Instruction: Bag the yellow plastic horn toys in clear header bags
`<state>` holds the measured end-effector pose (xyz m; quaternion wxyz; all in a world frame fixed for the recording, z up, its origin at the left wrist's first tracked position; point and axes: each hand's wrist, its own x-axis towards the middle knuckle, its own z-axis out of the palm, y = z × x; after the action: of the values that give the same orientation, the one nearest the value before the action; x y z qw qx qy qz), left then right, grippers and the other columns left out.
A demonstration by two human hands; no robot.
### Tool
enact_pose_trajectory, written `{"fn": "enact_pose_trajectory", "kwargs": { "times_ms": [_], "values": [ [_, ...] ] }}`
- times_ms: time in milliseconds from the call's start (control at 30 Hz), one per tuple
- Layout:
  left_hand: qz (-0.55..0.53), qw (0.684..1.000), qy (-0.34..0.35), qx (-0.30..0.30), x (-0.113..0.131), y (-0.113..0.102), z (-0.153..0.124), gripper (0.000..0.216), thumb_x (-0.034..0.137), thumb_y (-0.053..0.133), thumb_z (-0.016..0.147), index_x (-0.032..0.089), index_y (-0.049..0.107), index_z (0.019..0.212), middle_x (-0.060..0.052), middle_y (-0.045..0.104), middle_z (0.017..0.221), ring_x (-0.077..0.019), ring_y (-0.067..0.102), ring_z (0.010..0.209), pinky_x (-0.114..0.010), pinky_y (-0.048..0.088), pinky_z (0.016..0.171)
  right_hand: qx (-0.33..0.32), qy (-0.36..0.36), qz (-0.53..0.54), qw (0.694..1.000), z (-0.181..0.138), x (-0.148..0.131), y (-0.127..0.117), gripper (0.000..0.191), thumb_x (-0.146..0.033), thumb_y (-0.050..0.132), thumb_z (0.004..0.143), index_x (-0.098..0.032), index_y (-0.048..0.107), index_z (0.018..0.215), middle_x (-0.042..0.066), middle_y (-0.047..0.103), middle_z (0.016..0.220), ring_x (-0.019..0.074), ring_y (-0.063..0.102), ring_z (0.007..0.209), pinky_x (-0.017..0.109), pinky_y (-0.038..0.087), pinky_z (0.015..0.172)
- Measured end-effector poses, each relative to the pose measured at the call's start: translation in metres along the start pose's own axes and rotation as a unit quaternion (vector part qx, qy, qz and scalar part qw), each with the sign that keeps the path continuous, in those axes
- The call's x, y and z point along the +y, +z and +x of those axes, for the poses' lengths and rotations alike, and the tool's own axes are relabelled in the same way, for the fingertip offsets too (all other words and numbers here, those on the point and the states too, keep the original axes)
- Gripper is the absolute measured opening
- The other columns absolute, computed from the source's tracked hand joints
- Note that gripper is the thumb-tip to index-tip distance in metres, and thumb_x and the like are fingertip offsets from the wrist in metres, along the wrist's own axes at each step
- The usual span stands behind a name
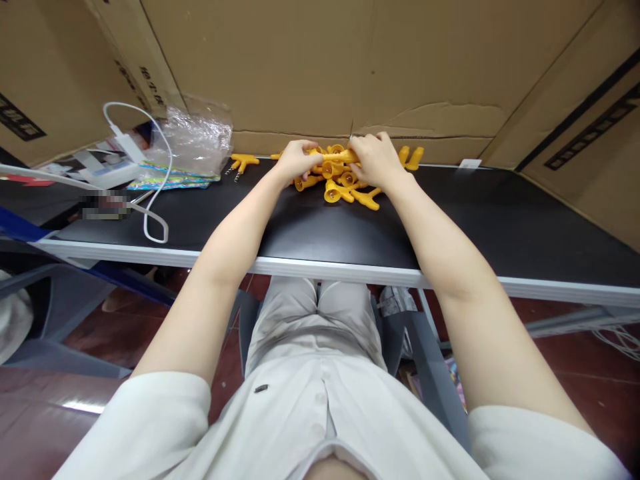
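Note:
Both hands meet over a heap of yellow plastic corkscrew parts on the black tabletop. Between them a yellow corkscrew (pixel 341 157) lies sideways. My left hand (pixel 299 162) pinches its left end with thumb and fingers. Closed around the right end is my right hand (pixel 374 159), which hides part of it. Under and in front of the hands is the pile of yellow pieces (pixel 332 192), with several bell-shaped open ends facing me and T-shaped handles. Two corkscrews with bare metal spirals (pixel 243 161) lie left of my left hand. Beyond my right hand are two yellow sleeves (pixel 415 159).
Cardboard walls (pixel 310 67) enclose the table's back and sides. At left are a crumpled clear plastic bag (pixel 197 137), a colourful packet (pixel 175 179) and a white cable (pixel 170 143). A metal edge (pixel 340 269) borders the table's front. A small white piece (pixel 470 163) lies at the back right.

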<state>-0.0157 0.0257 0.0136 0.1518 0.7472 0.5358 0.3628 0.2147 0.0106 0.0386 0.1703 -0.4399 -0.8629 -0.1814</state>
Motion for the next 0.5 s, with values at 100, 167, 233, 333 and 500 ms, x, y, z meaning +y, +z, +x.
{"fn": "enact_pose_trajectory", "kwargs": {
  "times_ms": [100, 167, 233, 333, 500],
  "values": [
    [0.001, 1.0, 0.017, -0.012, 0.004, 0.0, -0.001, 0.051, 0.036, 0.065, 0.094, 0.022, 0.067, 0.143, -0.008, 0.073, 0.089, -0.0298, 0.077, 0.091, -0.048, 0.064, 0.09, 0.026, 0.011, 0.0, 1.0, -0.001, 0.001, -0.003, 0.039, -0.034, 0.036, 0.107, -0.017, 0.061, 0.132, 0.022, 0.07, 0.126, 0.0411, 0.062, 0.123, 0.06, 0.042, 0.107],
    [0.009, 1.0, 0.024, -0.014, 0.004, 0.001, 0.0, 0.049, 0.035, 0.063, 0.094, 0.022, 0.068, 0.142, -0.008, 0.073, 0.089, -0.0299, 0.078, 0.093, -0.05, 0.063, 0.092, 0.034, 0.013, 0.002, 0.999, -0.001, 0.003, -0.002, 0.039, -0.036, 0.035, 0.108, -0.018, 0.059, 0.133, 0.021, 0.071, 0.126, 0.0402, 0.063, 0.122, 0.058, 0.043, 0.105],
    [0.012, 0.999, 0.029, -0.011, 0.002, 0.001, 0.002, 0.049, 0.032, 0.061, 0.094, 0.021, 0.068, 0.142, -0.008, 0.072, 0.09, -0.0299, 0.078, 0.094, -0.051, 0.062, 0.094, 0.027, 0.018, 0.002, 0.999, 0.0, 0.005, 0.001, 0.039, -0.036, 0.038, 0.107, -0.017, 0.058, 0.135, 0.022, 0.071, 0.126, 0.0409, 0.064, 0.121, 0.057, 0.045, 0.104],
    [0.017, 0.999, 0.027, -0.004, -0.002, 0.001, 0.004, 0.051, 0.031, 0.061, 0.096, 0.021, 0.066, 0.145, -0.008, 0.072, 0.093, -0.0304, 0.078, 0.096, -0.052, 0.062, 0.095, 0.011, 0.021, 0.003, 1.0, 0.001, 0.007, 0.006, 0.042, -0.039, 0.046, 0.104, -0.014, 0.057, 0.135, 0.025, 0.071, 0.126, 0.0432, 0.065, 0.121, 0.056, 0.046, 0.102],
    [0.016, 1.0, -0.01, 0.0, 0.0, -0.001, 0.0, 0.056, 0.036, 0.067, 0.095, 0.022, 0.064, 0.15, -0.01, 0.076, 0.097, -0.0302, 0.077, 0.09, -0.048, 0.064, 0.089, 0.018, 0.001, 0.013, 1.0, -0.001, 0.009, 0.008, 0.043, -0.045, 0.046, 0.104, -0.016, 0.059, 0.133, 0.022, 0.073, 0.126, 0.0437, 0.065, 0.122, 0.056, 0.047, 0.101]
  ]
}}
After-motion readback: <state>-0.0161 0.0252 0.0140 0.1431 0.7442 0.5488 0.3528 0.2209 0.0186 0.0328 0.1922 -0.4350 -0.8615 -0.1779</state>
